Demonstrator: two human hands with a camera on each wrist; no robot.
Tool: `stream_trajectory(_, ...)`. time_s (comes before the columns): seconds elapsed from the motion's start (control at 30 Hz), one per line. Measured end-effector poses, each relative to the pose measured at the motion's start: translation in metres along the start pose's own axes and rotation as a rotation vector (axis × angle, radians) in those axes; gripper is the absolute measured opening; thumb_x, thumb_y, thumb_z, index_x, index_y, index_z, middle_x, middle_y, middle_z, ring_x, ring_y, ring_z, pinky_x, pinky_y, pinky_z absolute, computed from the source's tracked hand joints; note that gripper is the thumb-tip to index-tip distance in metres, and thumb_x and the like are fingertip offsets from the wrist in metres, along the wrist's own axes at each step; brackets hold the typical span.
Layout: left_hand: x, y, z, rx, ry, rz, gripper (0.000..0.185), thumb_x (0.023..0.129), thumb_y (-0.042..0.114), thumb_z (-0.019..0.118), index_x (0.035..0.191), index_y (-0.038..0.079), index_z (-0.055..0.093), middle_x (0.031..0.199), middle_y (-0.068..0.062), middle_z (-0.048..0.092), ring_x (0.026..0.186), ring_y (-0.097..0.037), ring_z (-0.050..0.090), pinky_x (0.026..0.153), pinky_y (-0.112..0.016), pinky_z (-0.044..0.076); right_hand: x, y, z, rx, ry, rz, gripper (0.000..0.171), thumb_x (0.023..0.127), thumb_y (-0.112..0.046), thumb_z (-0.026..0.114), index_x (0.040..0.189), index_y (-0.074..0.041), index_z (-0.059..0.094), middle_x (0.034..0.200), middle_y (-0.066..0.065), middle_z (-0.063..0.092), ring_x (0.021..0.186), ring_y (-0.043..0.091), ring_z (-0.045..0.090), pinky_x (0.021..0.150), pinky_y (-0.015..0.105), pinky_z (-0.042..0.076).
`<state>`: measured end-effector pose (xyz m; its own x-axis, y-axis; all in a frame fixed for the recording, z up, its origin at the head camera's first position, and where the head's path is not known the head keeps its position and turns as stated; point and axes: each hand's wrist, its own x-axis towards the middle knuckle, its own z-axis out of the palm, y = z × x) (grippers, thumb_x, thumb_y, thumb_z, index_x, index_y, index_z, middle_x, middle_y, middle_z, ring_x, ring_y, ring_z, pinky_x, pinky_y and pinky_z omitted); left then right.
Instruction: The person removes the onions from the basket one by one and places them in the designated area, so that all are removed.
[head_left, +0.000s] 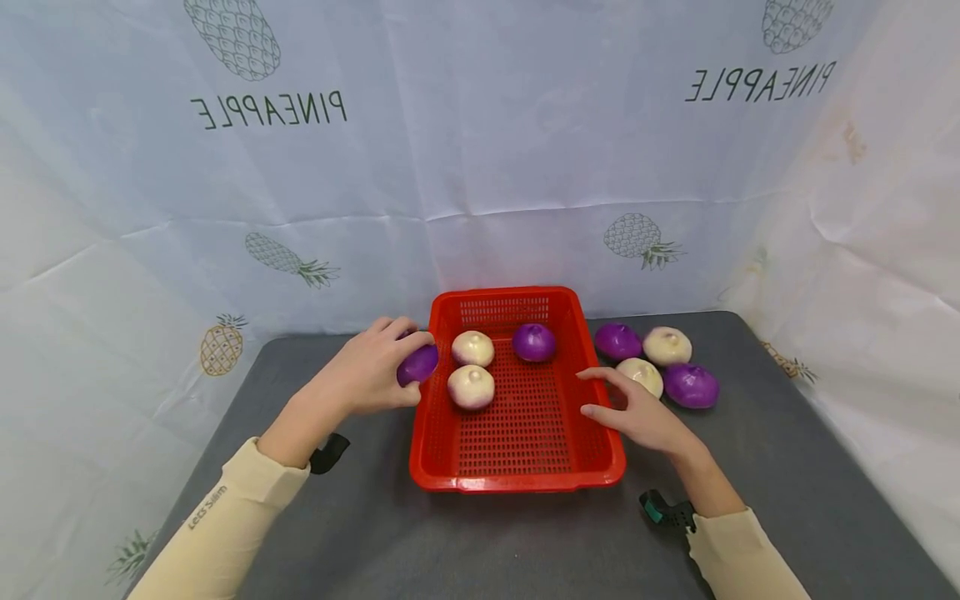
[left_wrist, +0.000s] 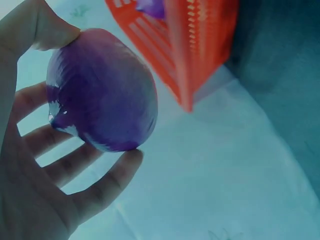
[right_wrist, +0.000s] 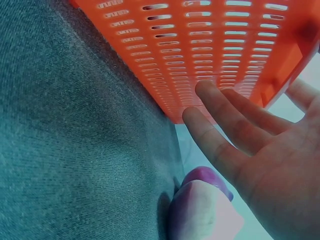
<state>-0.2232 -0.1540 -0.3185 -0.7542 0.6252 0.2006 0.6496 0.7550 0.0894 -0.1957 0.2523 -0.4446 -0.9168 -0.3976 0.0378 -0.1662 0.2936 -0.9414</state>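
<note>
Red basket (head_left: 517, 479) holds three onions; left hand (head_left: 367, 375) grips a purple onion (head_left: 417, 364); right hand (head_left: 637, 414) lies spread, holding nothing.

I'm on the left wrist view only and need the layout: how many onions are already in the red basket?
Observer: Three lie in the red basket: two white, one purple.
Operator: Is the held onion over the basket yet?
Observer: The left hand grips the purple onion right at the basket's left rim.
Operator: And the other hand?
Observer: The right hand holds nothing; its straight fingers lie against the basket's right wall.
Operator: Any left outside?
Observer: Four lie on the table right of the basket.
</note>
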Motion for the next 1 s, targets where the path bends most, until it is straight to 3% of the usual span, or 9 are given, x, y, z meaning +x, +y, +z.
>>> stream_trajectory(0.47, 0.001, -0.049, 0.034, 0.035, 0.005, -0.114, 0.056, 0.075, 0.023, 0.076, 0.129, 0.012, 0.063, 0.126, -0.014, 0.056, 0.111, -0.035, 0.051, 0.081, -0.052, 0.056, -0.001, -0.001, 0.001, 0.028, -0.005, 0.006, 0.055, 0.097, -0.021, 0.069, 0.144, -0.007, 0.045, 0.137, 0.024, 0.05, 0.11, 0.037, 0.064, 0.078, 0.042, 0.062)
stream_trajectory(1.0, 0.009, -0.079, 0.087, -0.048, -0.071, -0.269, 0.063, 0.078, 0.027, 0.08, 0.136, 0.01, 0.06, 0.13, -0.017, 0.054, 0.114, -0.038, 0.049, 0.085, -0.056, 0.056, 0.001, 0.001, 0.001, 0.013, -0.001, -0.016, 0.054, 0.097, -0.02, 0.068, 0.143, -0.005, 0.046, 0.137, 0.026, 0.05, 0.109, 0.037, 0.063, 0.077, 0.04, 0.062)
